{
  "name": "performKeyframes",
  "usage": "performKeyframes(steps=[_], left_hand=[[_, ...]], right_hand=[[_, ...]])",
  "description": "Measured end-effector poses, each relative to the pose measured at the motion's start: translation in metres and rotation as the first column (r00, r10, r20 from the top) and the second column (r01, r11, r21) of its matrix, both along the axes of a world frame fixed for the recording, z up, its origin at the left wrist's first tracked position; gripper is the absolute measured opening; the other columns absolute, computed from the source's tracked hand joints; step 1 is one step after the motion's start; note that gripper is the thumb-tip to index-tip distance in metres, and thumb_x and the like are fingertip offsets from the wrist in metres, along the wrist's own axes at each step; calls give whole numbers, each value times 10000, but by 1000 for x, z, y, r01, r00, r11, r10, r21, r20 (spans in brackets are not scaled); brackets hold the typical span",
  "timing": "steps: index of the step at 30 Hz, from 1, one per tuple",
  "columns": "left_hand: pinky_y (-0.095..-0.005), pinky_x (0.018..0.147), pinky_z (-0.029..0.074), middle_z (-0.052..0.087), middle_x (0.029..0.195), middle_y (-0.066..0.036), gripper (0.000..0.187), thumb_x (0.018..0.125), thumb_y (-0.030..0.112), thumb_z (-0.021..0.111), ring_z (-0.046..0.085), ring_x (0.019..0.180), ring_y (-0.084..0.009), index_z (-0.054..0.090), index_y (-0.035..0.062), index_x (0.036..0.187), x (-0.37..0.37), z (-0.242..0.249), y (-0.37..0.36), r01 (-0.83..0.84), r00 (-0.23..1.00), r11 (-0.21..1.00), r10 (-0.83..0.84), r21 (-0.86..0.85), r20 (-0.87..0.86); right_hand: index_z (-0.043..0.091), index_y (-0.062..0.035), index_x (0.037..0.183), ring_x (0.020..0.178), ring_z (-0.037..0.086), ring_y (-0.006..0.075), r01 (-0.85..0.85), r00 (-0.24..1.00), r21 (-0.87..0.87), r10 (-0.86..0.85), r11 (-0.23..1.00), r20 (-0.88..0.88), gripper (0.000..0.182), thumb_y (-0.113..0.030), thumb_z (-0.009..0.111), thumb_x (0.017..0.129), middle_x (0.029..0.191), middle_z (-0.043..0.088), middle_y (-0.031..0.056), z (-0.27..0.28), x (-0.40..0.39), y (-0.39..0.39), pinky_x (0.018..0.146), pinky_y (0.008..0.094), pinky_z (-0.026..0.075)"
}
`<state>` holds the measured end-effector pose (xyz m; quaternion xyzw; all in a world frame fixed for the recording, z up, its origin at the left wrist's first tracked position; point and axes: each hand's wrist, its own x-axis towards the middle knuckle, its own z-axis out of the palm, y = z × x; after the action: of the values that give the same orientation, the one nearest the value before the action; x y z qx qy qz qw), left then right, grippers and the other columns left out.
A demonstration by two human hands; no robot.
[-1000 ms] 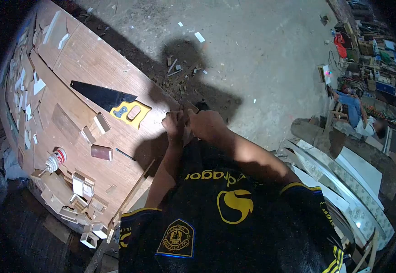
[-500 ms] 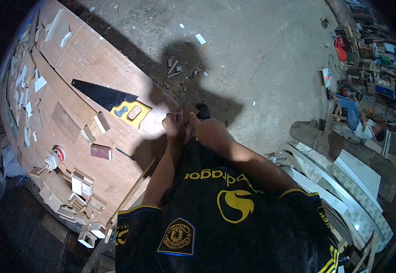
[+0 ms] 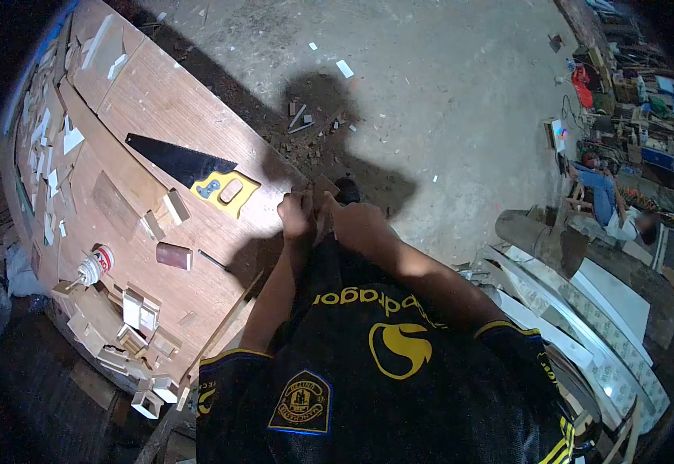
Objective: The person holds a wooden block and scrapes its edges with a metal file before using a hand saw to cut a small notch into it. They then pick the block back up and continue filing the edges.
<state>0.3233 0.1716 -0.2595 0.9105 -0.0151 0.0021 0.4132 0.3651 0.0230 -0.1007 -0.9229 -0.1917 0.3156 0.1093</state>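
Observation:
Both my hands are together in front of my chest, close to the table's edge. A small flat piece of brown wood (image 3: 326,184) sticks up between them. My right hand (image 3: 358,226) is closed on this piece, its fingers bent at the lower end. My left hand (image 3: 298,214) sits against it on the left, fingers curled and pressed together; what they pinch is partly hidden in shadow. Nearest on the table lies a handsaw (image 3: 198,172) with a black blade and yellow handle. Lower down are a sandpaper-wrapped block (image 3: 174,257) and a dark pencil-like stick (image 3: 214,261).
The wooden table (image 3: 163,93) carries white offcuts (image 3: 72,139), small wood pieces (image 3: 174,207), a white-and-red container (image 3: 96,264) and several small box-like assemblies (image 3: 142,309). Scraps lie on the concrete floor (image 3: 445,100). Long panels (image 3: 577,325) lean at right; another person (image 3: 608,201) is beyond.
The view has shifted very slightly. My hands stay together around the wood piece with hardly any movement, and the things on the table lie as before.

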Motion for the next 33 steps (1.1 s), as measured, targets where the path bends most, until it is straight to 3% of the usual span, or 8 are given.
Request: performKeyframes(steps=[3,6,8,13,23,25,29,33], left_hand=[[-460,609,378,525,878,-140,556,677,212,776,505,785,-347,587,15,1162,6,19,-2,7,999,996,-10,90,32],[-464,596,381,531,872,-138,522,677,205,776,513,774,-351,594,26,1131,7,14,-2,-23,999,998,21,58,33],[-467,596,383,532,876,-138,510,675,206,777,517,777,-355,594,33,1119,3,3,-2,-60,998,998,60,-12,0],[-467,606,404,536,891,-130,547,653,229,785,533,794,-354,586,41,1126,0,-8,1,-21,992,1000,22,-9,126],[-441,592,425,538,884,-125,616,641,235,777,543,770,-334,576,35,1188,7,2,2,69,995,988,-78,135,61],[-438,568,418,536,874,-125,585,650,231,767,543,753,-331,585,32,1170,6,-3,1,45,981,984,-77,172,180],[-443,562,410,540,861,-113,562,646,223,763,540,745,-323,599,39,1151,6,-4,3,62,998,996,-63,64,18],[-439,572,406,542,855,-95,528,648,221,754,537,765,-313,613,48,1126,5,-2,2,76,986,976,-103,205,129]], right_hand=[[455,52,1314,628,663,334,19,999,41,-20,999,30,499,-271,449,933,739,669,189,3,2,1,523,458,518],[317,-52,1448,736,671,372,59,982,-54,-67,997,-176,612,-142,467,862,820,676,215,6,7,3,662,490,532],[460,46,1302,649,672,339,-3,1000,-5,3,1000,15,476,-261,428,939,730,672,180,-6,0,1,541,467,524],[475,41,1289,639,670,340,25,999,16,-24,1000,-28,480,-278,435,933,727,675,174,1,4,2,548,475,525],[480,61,1276,618,667,323,-30,998,20,29,999,49,507,-293,469,913,721,673,173,-3,3,1,530,458,521],[483,59,1275,610,667,312,-19,998,35,17,999,57,503,-289,469,911,713,672,169,-7,2,1,524,443,522],[485,63,1271,606,669,305,-21,996,37,18,999,83,501,-283,464,909,703,670,166,-12,-1,1,527,429,527],[480,77,1266,620,669,325,-10,999,5,9,1000,53,510,-285,464,907,707,670,170,-5,2,4,542,445,528]])
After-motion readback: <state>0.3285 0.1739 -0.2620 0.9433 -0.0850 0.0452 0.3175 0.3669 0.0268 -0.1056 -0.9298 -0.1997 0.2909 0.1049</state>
